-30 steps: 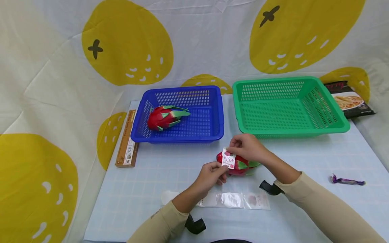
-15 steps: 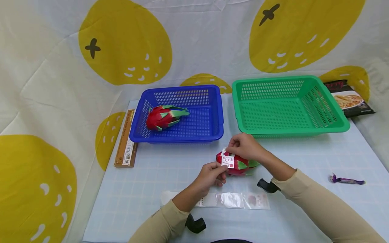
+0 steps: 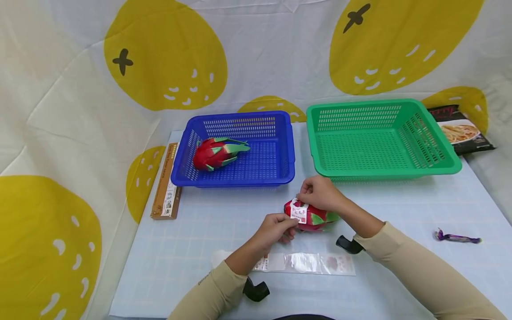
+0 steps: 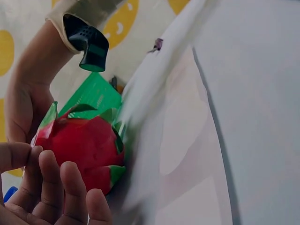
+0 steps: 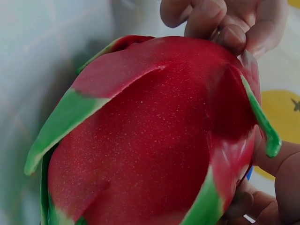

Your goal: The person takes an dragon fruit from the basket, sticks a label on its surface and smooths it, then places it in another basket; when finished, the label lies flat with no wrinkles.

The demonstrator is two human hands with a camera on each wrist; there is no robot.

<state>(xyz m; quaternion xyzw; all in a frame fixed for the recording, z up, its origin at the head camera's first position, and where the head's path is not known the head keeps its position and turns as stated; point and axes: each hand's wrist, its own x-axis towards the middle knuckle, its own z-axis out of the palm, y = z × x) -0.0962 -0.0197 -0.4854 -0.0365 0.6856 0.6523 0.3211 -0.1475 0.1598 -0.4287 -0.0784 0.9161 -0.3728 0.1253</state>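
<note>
A red dragon fruit (image 3: 318,219) with green-tipped scales lies on the table between the two hands. Against its upper side is a white printed label (image 3: 298,212) with red writing. My left hand (image 3: 275,229) pinches the label's lower edge between thumb and index finger, its other fingers loosely bent beside the fruit (image 4: 89,145). From above, my right hand (image 3: 323,194) pinches the label's top edge. In the right wrist view the fruit (image 5: 140,131) fills the middle and mostly hides the label. How much of the label sticks to the skin, I cannot tell.
A label strip (image 3: 304,263) lies in front of the hands. Behind stand a blue basket (image 3: 260,181) holding another dragon fruit (image 3: 216,154) and a green basket (image 3: 384,171). A brown box (image 3: 165,186) is at left; a purple-wrapped stick (image 3: 458,238) and a black food packet (image 3: 460,131) are right.
The label's upper part has come down closer to the fruit and now lies flatter against it. Both hands have shifted slightly left, still pinching its edges.
</note>
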